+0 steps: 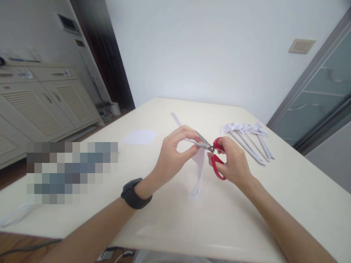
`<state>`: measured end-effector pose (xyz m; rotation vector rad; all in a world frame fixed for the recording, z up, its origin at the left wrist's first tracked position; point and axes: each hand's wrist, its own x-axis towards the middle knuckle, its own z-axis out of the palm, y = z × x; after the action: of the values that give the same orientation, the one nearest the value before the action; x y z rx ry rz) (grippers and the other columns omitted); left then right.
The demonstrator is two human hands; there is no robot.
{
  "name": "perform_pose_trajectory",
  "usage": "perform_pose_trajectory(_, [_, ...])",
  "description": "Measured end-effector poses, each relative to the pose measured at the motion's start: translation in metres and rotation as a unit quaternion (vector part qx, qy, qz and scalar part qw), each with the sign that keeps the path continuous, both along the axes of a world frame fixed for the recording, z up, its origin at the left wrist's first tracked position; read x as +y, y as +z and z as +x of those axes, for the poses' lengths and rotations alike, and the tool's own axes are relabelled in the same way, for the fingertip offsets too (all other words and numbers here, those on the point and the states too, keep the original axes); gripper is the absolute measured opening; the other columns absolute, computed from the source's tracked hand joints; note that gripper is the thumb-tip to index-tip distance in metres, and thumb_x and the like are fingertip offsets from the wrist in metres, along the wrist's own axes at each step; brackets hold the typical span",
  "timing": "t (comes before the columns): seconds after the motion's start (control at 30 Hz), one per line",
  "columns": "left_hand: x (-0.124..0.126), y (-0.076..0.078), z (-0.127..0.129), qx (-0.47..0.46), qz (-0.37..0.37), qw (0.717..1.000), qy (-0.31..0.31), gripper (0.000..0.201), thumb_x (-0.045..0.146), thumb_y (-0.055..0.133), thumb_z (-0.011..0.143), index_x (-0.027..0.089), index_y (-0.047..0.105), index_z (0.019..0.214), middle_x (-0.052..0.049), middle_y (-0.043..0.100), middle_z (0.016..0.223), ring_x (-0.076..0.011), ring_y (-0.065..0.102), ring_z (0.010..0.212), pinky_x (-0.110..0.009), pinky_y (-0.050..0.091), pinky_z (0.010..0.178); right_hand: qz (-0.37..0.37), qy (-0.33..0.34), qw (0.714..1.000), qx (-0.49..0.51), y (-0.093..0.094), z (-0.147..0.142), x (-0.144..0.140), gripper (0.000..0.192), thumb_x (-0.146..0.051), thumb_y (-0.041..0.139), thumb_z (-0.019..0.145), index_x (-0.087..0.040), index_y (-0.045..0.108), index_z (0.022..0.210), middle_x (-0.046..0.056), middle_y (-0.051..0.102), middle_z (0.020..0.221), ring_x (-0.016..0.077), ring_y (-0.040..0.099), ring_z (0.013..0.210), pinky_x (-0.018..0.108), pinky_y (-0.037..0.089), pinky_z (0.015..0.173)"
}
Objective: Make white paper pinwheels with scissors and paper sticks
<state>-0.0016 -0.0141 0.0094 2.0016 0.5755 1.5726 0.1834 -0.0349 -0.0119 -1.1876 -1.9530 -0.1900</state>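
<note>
No text, brand or number could be read. Far out to the left of the left grip, pale labels on the cabinet drawers were too blurred to make out.

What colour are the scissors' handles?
The scissors' handles are red, seen best in the head view, in the right hand.

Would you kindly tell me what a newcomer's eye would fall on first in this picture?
Probably the red-handled scissors, open in the right hand near the center, their blades at the white paper in the left hand. Next might come the black wristband on the left wrist, then the white paper rolls at the right of the table.
</note>
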Motion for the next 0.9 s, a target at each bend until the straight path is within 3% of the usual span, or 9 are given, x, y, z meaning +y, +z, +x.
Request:
perform_pose_trajectory(0.7, [0.0012, -0.001, 0.0, -0.006, -0.031, 0.999, -0.015, 0.007, 0.014, 0.061, 0.08, 0.019, 0.064, 0.079, -0.004, 0.061, 0.087, -0.0167, 0.058, 0.087, -0.034, 0.045, 0.084, -0.018, -0.024, 0.999, 0.024, 0.0027, -0.0019, -0.0026, 0.024, -0.02, 0.06, 0.072, -0.022, 0.036, 0.074, -0.002, 0.049, 0.065, 0.0114, 0.043, 0.056, 0.024, 0.034, 0.051])
perform_pose_trajectory(0.8, [0.0009, -0.0016, 0.0004, -0.003, -0.039, 0.999, -0.02, 0.004, 0.016, 0.061, 0.08, 0.018, 0.064, 0.078, -0.005, 0.062, 0.088, -0.0168, 0.059, 0.088, -0.034, 0.045, 0.087, -0.062, -0.065, 0.995, 0.041, 0.0057, 0.0, 0.0003, 0.023, -0.031, 0.057, 0.078, -0.022, 0.037, 0.073, -0.003, 0.049, 0.063, 0.0111, 0.041, 0.053, 0.024, 0.033, 0.051])
perform_pose_trajectory(0.9, [-0.0005, -0.0023, 0.0015, 0.005, -0.059, 0.997, -0.038, 0.004, 0.018, 0.061, 0.081, 0.017, 0.063, 0.078, -0.005, 0.063, 0.09, -0.0172, 0.06, 0.091, -0.034, 0.045, 0.09, -0.162, -0.101, 0.981, 0.022, 0.0042, 0.0053, 0.0069, 0.022, -0.039, 0.051, 0.083, -0.022, 0.04, 0.075, -0.002, 0.054, 0.066, 0.0122, 0.045, 0.053, 0.024, 0.031, 0.049])
